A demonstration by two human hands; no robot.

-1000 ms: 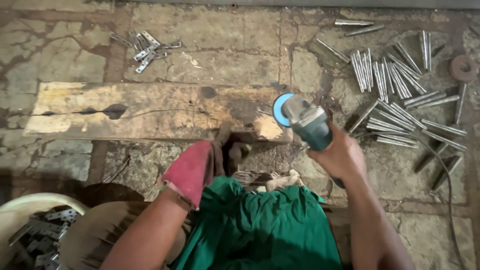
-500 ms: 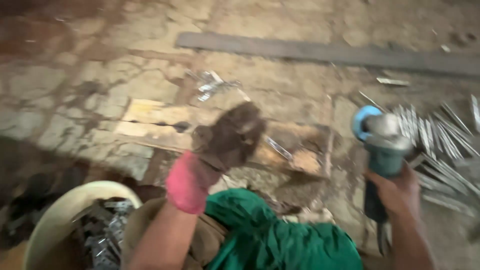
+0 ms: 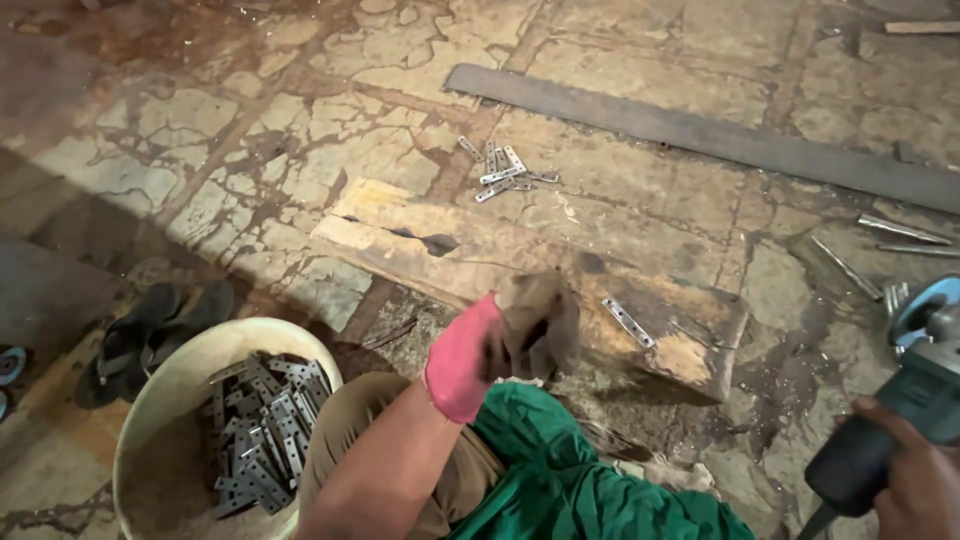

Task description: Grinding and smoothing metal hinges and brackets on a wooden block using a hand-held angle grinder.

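The grinder (image 3: pixel 915 400), a green and black power tool with a blue guard, is sitting at the right edge of the floor (image 3: pixel 300 90), with the right hand (image 3: pixel 915 480) wrapping closed around its dark handle. The left hand (image 3: pixel 525 335), wearing a dirty glove with a pink cuff, is hovering loosely curled and holding nothing over the near edge of a wooden board (image 3: pixel 520 260), where a small metal strip (image 3: pixel 628 322) is lying. A pale bucket (image 3: pixel 175 385) of similar strips is standing at the floor's lower left corner.

We see a cracked, stained stone-slab floor (image 3: pixel 300 90). A long dark metal strip (image 3: pixel 720 135) lies across it. Black sandals (image 3: pixel 150 335) rest at left.
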